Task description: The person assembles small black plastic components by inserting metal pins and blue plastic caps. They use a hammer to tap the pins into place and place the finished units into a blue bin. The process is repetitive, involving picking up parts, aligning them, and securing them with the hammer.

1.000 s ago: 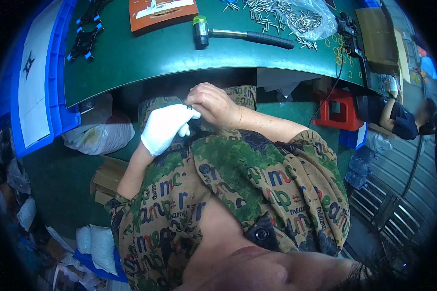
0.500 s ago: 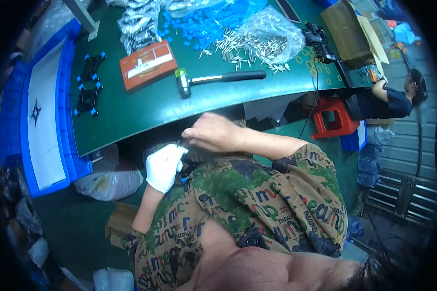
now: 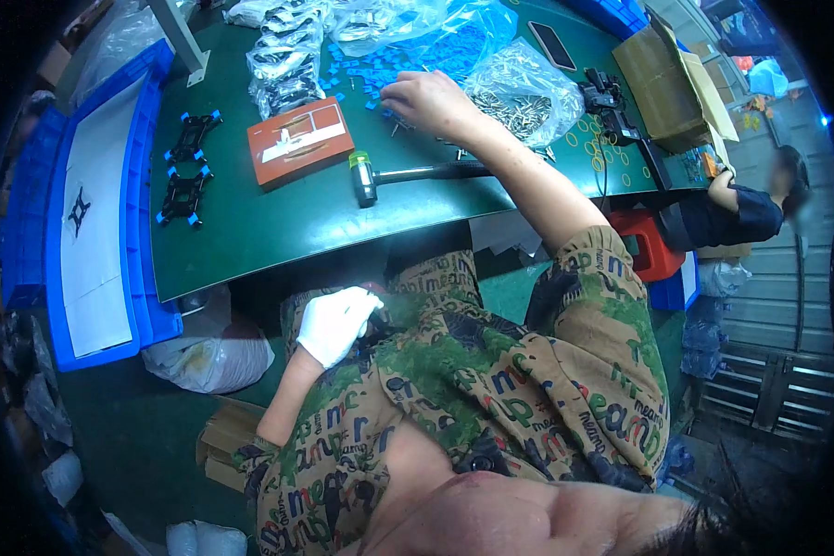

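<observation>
My right hand (image 3: 428,102), bare, reaches over the bench to the near edge of the scattered small blue pieces (image 3: 361,69). Its fingers are bent together, and whatever they pinch is hidden. Beside it lie many small metal pins (image 3: 519,111), partly inside a clear plastic bag (image 3: 551,79). Low over my lap, my left hand (image 3: 335,324) in a white glove is closed around something dark that I cannot make out. A mallet (image 3: 365,178) with a yellow-green end lies on the bench, its black handle partly behind my right forearm.
An orange-brown box (image 3: 301,144) stands left of the mallet. Farther left are black X-shaped frames (image 3: 187,190) with blue tips and a blue tray (image 3: 139,296). Yellow rings (image 3: 598,153), a phone (image 3: 552,44) and a cardboard box (image 3: 663,88) lie right. A co-worker (image 3: 737,208) is beyond.
My right hand has left the left hand and moved up and forward over the bench to the blue pieces. The left hand stays over the lap, slightly shifted right.
</observation>
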Action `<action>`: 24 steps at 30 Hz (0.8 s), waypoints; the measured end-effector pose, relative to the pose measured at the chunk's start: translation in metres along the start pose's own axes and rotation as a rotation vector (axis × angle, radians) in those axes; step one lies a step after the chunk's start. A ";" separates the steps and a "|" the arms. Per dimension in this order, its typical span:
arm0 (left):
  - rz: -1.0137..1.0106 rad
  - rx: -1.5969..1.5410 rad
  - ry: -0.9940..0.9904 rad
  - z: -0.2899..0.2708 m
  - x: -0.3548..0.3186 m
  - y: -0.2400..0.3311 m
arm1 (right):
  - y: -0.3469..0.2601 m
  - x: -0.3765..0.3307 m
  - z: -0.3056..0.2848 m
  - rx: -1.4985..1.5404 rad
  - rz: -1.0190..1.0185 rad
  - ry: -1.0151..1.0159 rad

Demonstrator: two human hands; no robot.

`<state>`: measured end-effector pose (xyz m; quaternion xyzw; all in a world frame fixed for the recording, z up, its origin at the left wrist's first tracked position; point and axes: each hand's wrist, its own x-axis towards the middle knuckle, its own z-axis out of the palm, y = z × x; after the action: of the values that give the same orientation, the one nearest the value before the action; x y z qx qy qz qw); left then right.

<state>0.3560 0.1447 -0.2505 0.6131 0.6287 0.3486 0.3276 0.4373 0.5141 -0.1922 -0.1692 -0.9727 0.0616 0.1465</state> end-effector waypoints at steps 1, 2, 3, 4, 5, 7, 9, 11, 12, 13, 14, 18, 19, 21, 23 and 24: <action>-0.046 -0.067 0.001 0.001 0.000 -0.001 | -0.002 0.005 0.003 -0.008 -0.004 -0.019; -0.092 -0.133 0.003 0.002 0.000 -0.002 | -0.004 0.010 0.005 -0.049 -0.016 -0.038; -0.094 -0.140 0.004 0.001 0.000 -0.001 | -0.006 0.015 0.007 -0.091 -0.028 -0.057; -0.098 -0.148 0.008 0.000 0.000 0.000 | -0.007 0.020 0.008 -0.133 -0.042 -0.078; -0.102 -0.156 0.011 -0.001 0.000 0.001 | -0.006 0.023 0.011 -0.166 -0.069 -0.091; -0.080 -0.152 0.015 0.001 0.000 -0.002 | -0.004 0.029 0.017 -0.231 -0.124 -0.117; -0.076 -0.133 0.006 0.000 0.001 -0.003 | -0.001 0.038 0.016 -0.261 -0.167 -0.186; -0.091 -0.107 -0.019 0.000 0.001 -0.002 | 0.001 0.044 0.014 -0.300 -0.214 -0.228; -0.135 -0.138 -0.027 -0.002 0.003 0.001 | 0.003 0.047 0.013 -0.325 -0.239 -0.231; -0.187 -0.174 -0.036 -0.002 0.002 0.005 | 0.001 0.048 0.013 -0.344 -0.267 -0.241; -0.239 -0.210 -0.044 -0.004 0.002 0.008 | -0.001 0.048 0.013 -0.363 -0.296 -0.250; 0.024 0.051 0.002 0.003 -0.007 -0.008 | -0.039 0.022 -0.006 0.141 -0.265 -0.061; -0.101 -0.025 -0.045 0.003 -0.009 -0.008 | -0.053 0.001 -0.019 0.301 -0.257 -0.141; -0.090 0.004 -0.078 0.001 -0.009 -0.004 | -0.089 -0.045 -0.026 0.573 -0.272 -0.264; -0.011 -0.040 -0.036 0.000 -0.005 -0.001 | -0.116 -0.085 -0.014 0.677 -0.365 -0.300; -0.063 -0.031 -0.055 0.001 -0.005 0.002 | -0.128 -0.099 -0.005 0.673 -0.442 -0.292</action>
<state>0.3577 0.1395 -0.2493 0.5970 0.6331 0.3308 0.3653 0.4883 0.3601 -0.1917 0.1112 -0.9218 0.3658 0.0637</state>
